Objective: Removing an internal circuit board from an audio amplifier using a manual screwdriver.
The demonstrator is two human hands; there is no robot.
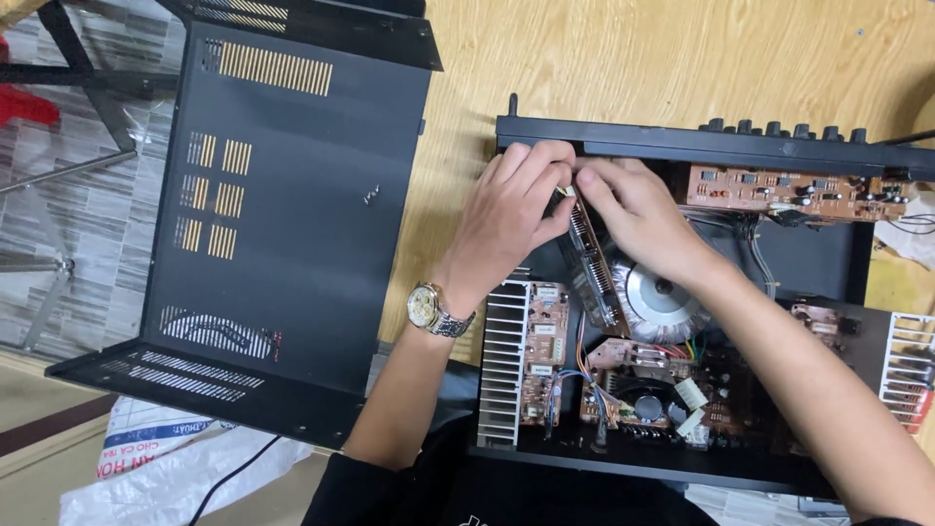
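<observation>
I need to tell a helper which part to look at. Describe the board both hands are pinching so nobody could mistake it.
Start at the open black chassis on the wooden table. Near its middle sits a round silver transformer. The circuit board stands on edge against the transformer's side, with the left hand and right hand on its top; unlike it, the other boards lie flat.

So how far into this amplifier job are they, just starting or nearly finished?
Partway, by the look of it. The black metal cover is already off and lies upside down beside the open amplifier chassis. Right now the left hand and the right hand both pinch the top of a narrow circuit board standing on edge near the round transformer. The other boards remain wired in, and the cover is not yet back on.
</observation>
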